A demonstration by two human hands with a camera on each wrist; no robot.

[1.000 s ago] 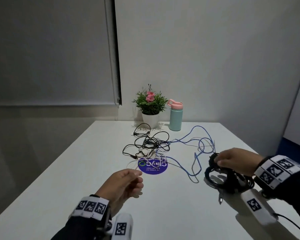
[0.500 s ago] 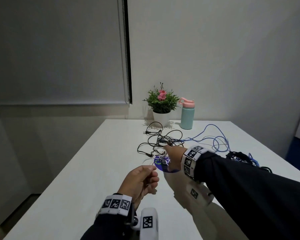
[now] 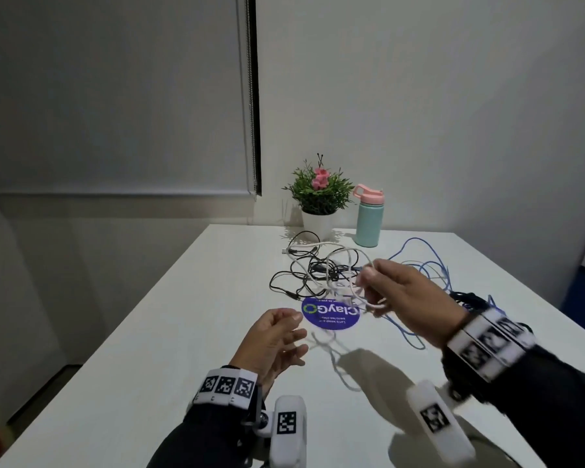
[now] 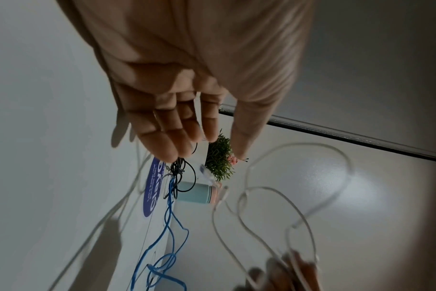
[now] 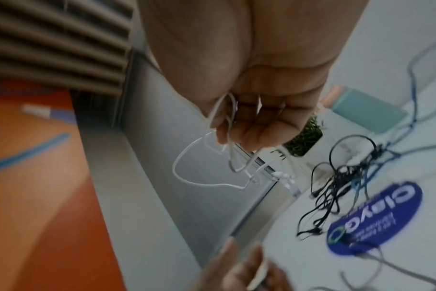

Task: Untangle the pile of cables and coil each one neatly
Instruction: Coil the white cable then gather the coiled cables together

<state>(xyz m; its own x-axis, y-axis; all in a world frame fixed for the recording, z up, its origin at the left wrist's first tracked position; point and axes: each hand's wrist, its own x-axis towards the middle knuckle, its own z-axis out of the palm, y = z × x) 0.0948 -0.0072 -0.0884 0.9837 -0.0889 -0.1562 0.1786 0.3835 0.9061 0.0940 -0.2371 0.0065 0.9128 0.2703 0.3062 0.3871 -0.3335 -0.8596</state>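
Note:
My right hand [image 3: 368, 282] hovers above the table and grips loops of a thin white cable [image 3: 348, 255]; in the right wrist view its fingers [image 5: 239, 126] curl round that white cable [image 5: 186, 173]. The cable still trails into the tangle of black cables [image 3: 304, 268] on the white table [image 3: 183, 315]. A loose blue cable [image 3: 429, 265] sprawls to the right of the tangle. A coiled black cable [image 3: 466, 298] lies at the right, partly behind my right wrist. My left hand [image 3: 296, 332] hangs near the front with relaxed fingers [image 4: 177, 128] and holds nothing.
A round purple sticker [image 3: 331, 315] lies flat in front of the tangle. A potted plant [image 3: 318, 194] and a teal bottle with a pink lid [image 3: 368, 217] stand at the table's far edge by the wall. The table's left edge drops to the floor.
My right hand left the coiled black cable at the right, reached into the pile, and now has lifted the white cable towards me. My left hand stayed in place and loosened its fingers.

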